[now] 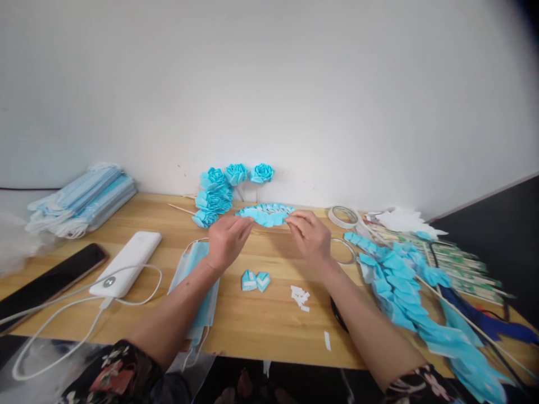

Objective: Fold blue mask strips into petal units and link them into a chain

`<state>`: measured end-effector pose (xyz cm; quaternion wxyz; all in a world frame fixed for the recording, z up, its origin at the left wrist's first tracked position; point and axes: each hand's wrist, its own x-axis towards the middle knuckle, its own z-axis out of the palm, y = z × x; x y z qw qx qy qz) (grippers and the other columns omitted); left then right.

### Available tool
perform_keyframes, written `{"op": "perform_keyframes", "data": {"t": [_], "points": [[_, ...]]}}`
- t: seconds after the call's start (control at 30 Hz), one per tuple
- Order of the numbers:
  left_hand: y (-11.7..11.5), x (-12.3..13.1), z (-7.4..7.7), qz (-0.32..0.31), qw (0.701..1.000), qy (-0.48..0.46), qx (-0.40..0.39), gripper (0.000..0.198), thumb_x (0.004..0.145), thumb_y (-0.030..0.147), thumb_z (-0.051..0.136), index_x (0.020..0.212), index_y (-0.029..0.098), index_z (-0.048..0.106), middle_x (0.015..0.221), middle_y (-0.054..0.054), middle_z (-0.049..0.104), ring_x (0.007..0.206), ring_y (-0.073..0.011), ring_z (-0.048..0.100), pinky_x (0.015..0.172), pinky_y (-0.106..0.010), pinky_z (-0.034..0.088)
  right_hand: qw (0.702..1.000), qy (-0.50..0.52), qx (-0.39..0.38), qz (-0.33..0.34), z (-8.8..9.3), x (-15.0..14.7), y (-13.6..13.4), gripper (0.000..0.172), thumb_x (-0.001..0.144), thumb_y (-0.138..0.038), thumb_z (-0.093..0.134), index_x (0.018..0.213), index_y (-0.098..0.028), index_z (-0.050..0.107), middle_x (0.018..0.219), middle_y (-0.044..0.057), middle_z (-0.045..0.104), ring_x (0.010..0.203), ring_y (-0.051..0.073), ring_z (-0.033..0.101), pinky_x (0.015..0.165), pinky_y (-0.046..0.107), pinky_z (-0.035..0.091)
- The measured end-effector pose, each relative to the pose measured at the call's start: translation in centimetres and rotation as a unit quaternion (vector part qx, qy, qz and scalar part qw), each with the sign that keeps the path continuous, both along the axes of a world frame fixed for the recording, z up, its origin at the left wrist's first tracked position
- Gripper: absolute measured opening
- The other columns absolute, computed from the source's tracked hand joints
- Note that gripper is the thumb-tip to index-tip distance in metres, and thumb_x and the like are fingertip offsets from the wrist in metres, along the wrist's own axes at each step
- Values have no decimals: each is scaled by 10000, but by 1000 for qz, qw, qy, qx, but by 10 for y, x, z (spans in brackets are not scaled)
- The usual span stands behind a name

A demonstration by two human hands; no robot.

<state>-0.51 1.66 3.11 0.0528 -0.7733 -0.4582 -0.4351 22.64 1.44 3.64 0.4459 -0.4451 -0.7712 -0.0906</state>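
A strip of overlapping light-blue petals (269, 217) is stretched between my two hands above the table. My left hand (227, 238) pinches its left end, and my right hand (310, 233) pinches its right end. White bits show along the petals' inner side. Below the hands, two folded blue petals (255, 280) with white strips on them lie side by side on the wood. Small white paper or tape pieces (300, 297) are scattered to their right. Behind my left hand are several blue handmade flowers (214, 196), some with thin stick stems.
Stacked face masks (84, 196) lie at the back left, near a phone (54, 278) and a cabled white power bank (126, 264). A blue mask (196, 286) lies beneath my left forearm. Tape rolls (343, 216) and heaped blue petal strips (396, 275) are at right. A wall stands behind.
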Motion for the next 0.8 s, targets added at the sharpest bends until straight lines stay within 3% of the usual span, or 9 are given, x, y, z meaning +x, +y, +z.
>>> {"op": "perform_keyframes", "data": {"t": [0.1,0.2,0.3,0.47,0.67,0.8], "points": [[-5,3,4,-15,999,-3,49,226,922,289,517,840,202,710,704,-68,695,693,-167,613,680,-287,418,999,14,37,6,0,1,-6,218,919,-172,514,966,-274,701,1047,56,693,958,174,654,841,320,523],[-7,4,6,-47,993,-18,104,161,905,213,545,900,206,705,791,-67,734,801,-168,659,746,-288,478,997,25,67,5,2,3,-11,226,909,-151,518,936,-274,706,1047,62,695,968,182,659,850,336,538],[-6,4,5,-68,987,-26,141,173,895,159,553,974,213,697,858,-62,750,896,-170,681,828,-303,518,996,27,87,-3,4,5,-13,238,899,-131,522,908,-278,708,1051,57,694,956,180,665,845,338,551],[-3,4,3,-83,975,-38,201,219,859,92,588,1027,200,677,861,-50,749,901,-166,686,834,-296,543,984,35,170,30,6,5,-11,249,847,-52,571,931,-252,694,1034,46,687,944,162,662,832,302,547],[-5,6,8,-68,980,-38,181,141,859,102,596,944,180,676,774,-40,716,756,-145,641,707,-263,509,987,9,157,7,7,7,-10,251,832,-53,593,946,-261,676,959,38,687,885,176,636,767,320,526],[-1,5,7,-39,993,-57,96,91,871,173,601,851,174,690,734,-39,661,724,-149,602,671,-269,475,997,5,81,-3,5,8,-5,152,852,-111,595,910,-229,671,880,41,697,836,191,623,760,341,500]]}}
